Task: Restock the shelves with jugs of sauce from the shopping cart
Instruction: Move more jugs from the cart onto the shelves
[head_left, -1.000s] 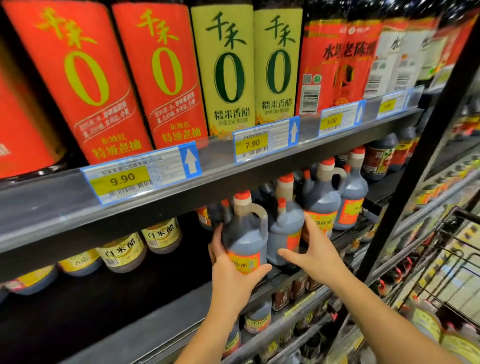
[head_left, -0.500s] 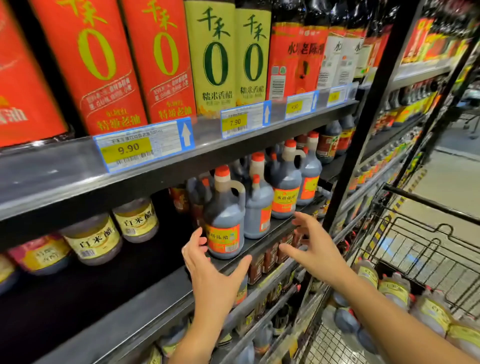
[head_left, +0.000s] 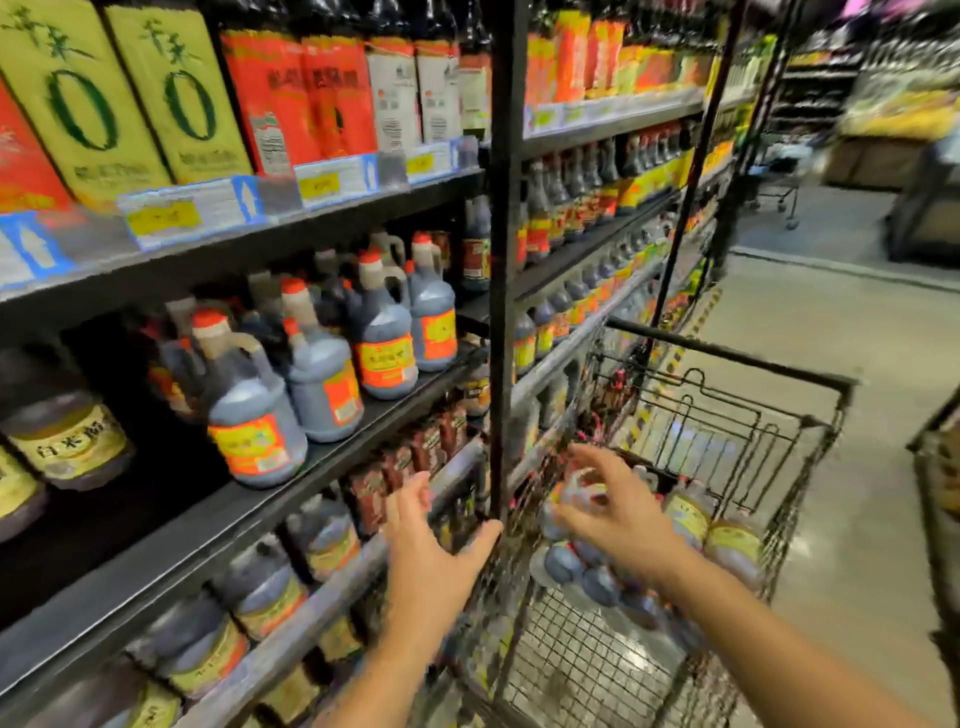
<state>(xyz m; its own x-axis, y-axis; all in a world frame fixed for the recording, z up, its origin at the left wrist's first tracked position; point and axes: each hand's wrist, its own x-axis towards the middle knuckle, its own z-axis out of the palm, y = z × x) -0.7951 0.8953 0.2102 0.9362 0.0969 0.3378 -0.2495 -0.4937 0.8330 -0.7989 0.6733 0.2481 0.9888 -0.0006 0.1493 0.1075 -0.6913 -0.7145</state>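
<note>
Head view, pretty blurry. Left hand (head_left: 434, 551) spread wide, palm forward, holding nothing, out in front of the lower shelf edge (head_left: 332, 597) and just left of the black upright post (head_left: 501, 312). Right hand (head_left: 618, 512) also spread and empty, fingers (head_left: 584, 457) fanned over the near left corner of the shopping cart (head_left: 727, 358). Not touching any jug as far as can be told, too smeared to be sure.

Dark sauce jugs with red caps and orange labels (head_left: 254, 415) lined up on the middle shelf (head_left: 171, 525) at left, nearest one right at the front edge, three more running back to the right beside it. More jugs (head_left: 685, 512) down in the cart, standing along its far side, a few dark ones (head_left: 566, 564) lying on the wire bottom just under the right hand. Tall green and red cartons (head_left: 78, 98) on the top shelf, blue-edged price tags (head_left: 192, 213) along its lip. Bare grey floor (head_left: 857, 332) off to the right.
</note>
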